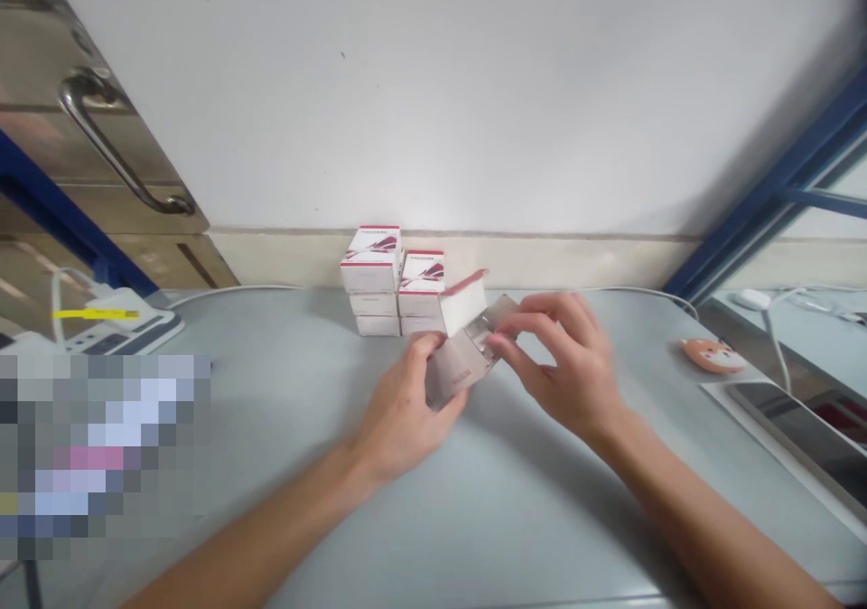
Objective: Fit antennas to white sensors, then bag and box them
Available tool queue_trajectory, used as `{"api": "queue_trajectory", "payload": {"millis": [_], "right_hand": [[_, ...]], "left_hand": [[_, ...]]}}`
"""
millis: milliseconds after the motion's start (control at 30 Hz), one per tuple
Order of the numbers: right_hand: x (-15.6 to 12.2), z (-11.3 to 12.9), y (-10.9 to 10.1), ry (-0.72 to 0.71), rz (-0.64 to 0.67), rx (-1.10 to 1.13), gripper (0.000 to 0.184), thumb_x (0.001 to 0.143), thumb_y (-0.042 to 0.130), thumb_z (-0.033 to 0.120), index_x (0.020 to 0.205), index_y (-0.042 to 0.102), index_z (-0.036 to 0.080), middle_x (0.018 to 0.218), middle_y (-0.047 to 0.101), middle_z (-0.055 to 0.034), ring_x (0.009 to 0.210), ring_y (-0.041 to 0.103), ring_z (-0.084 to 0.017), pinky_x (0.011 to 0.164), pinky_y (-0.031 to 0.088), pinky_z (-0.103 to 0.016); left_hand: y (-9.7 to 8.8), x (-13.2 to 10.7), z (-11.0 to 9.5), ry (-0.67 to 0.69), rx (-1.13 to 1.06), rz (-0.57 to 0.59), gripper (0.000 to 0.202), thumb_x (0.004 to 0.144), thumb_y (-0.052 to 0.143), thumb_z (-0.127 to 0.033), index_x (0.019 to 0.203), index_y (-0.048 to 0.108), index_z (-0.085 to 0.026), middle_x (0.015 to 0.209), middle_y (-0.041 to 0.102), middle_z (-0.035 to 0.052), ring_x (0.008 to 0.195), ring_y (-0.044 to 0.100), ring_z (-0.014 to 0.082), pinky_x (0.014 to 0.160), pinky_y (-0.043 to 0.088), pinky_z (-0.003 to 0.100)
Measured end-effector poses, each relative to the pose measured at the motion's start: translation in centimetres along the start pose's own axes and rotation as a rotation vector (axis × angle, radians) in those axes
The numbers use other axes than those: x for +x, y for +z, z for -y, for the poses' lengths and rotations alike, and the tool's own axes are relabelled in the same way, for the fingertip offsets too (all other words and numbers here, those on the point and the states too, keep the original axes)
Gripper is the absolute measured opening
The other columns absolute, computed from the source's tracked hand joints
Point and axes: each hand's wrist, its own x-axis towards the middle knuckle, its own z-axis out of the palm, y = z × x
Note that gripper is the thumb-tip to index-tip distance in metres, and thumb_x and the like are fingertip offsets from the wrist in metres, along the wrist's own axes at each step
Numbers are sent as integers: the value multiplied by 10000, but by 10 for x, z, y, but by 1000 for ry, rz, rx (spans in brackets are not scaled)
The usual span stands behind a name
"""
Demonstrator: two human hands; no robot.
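Note:
A small white cardboard box [459,367] lies tilted in my left hand [401,410], thumb on one side and fingers underneath. Its lid flap stands up toward the stack, and its mouth faces right. At that mouth my right hand [573,365] has thumb and fingertips close together in a pinch. A small shiny, pale item shows just inside the opening by the fingertips; what it is, and whether the fingers grip it, I cannot make out. Just behind my hands are stacked white cartons [371,270] with dark red patterns on top.
The grey table [291,537] runs to the wall. At left are a power strip [128,324] with a yellow tag and a blurred-out patch. To the right lie an orange animal-faced item [713,354] and a dark flat device [799,428]. Blue frame bars [765,180] stand at both sides.

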Motion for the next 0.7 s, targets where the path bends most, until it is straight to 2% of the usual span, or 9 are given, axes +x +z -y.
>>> {"api": "queue_trajectory", "payload": {"millis": [100,167,233,300,400,467,533,600,700], "right_hand": [[0,0,1,206,12,43,112,945,741,309,871,679,253,1027,622,-79,975,618,-252,873,537,-449],[1,1,1,393,51,208,73,949,715,315,961,667,261,1094,616,-76,1071,615,-258,934,543,-456],[1,2,2,570,109,440,175,955,695,330,1109,631,278,1168,632,-70,1120,620,-247,916,569,-425],[1,2,5,681,190,670,257,966,681,370,1190,592,284,1241,643,-75,1127,635,-239,854,593,-385],[-2,2,10,697,250,857,267,1012,631,436,1221,585,278,1285,649,-84,1104,654,-222,865,597,-365],[-6,3,12,647,187,845,285,1035,604,466,1255,567,288,1264,650,-76,1122,646,-213,942,578,-372],[-10,4,13,596,154,792,251,1063,557,477,1234,565,293,1227,649,-61,1138,635,-207,1000,552,-382],[-13,6,14,571,217,768,231,1093,488,475,1161,597,282,1197,656,-49,1118,639,-201,1006,541,-383],[-16,7,18,592,277,803,264,1091,496,479,1047,630,256,1099,680,-40,1041,666,-196,950,561,-368]], "left_hand": [[-1,0,0,65,7,-4,554,935,736,-336,1400,436,-316,1408,644,103,1200,702,313,900,592,439],[0,-2,1,82,-28,18,550,936,731,-315,1400,436,-319,1426,633,106,1223,692,314,923,591,446],[2,-3,4,69,-100,40,568,933,747,-327,1406,432,-317,1428,631,115,1262,673,319,980,579,466],[6,-4,7,27,-183,66,595,933,765,-351,1416,418,-317,1402,641,120,1303,650,321,1045,558,488],[12,-2,10,60,-296,62,649,954,747,-327,1454,334,-342,1428,598,115,1311,646,290,1067,559,475],[13,2,9,202,-340,-32,705,961,727,-270,1479,259,-372,1521,487,114,1336,622,262,1074,562,457],[9,6,7,339,-346,-129,722,962,711,-226,1490,248,-392,1568,383,107,1365,585,249,1082,561,448],[1,10,4,363,-283,-97,597,985,675,-222,1468,362,-380,1524,395,95,1344,576,248,1091,555,451],[-12,13,1,276,-170,54,352,1027,617,-272,1367,550,-336,1394,489,94,1249,605,253,1099,535,468]]}}
